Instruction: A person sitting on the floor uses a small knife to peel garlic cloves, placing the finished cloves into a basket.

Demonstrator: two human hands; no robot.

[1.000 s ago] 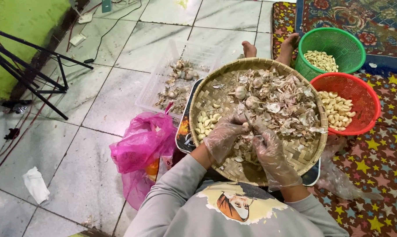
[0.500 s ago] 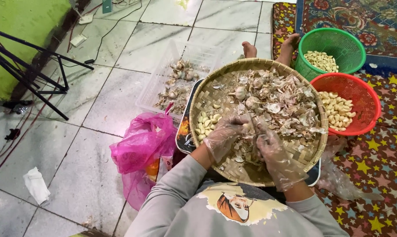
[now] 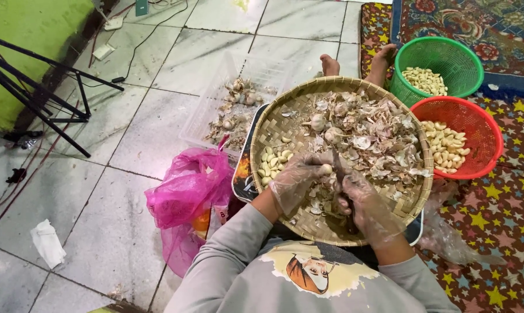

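A round woven bamboo tray rests on my lap, heaped with garlic bulbs and papery skins; peeled cloves lie at its left side. Both my hands wear clear plastic gloves. My left hand pinches a garlic clove over the tray's near part. My right hand grips a small knife whose blade points up at that clove. The two hands almost touch.
A red basket and a green basket of peeled cloves stand at the right on a patterned rug. A clear tub of garlic scraps and a pink plastic bag sit left. A black stand is far left.
My hands have stayed over the near part of the tray, shifting only slightly as the left one turns the clove against the knife.
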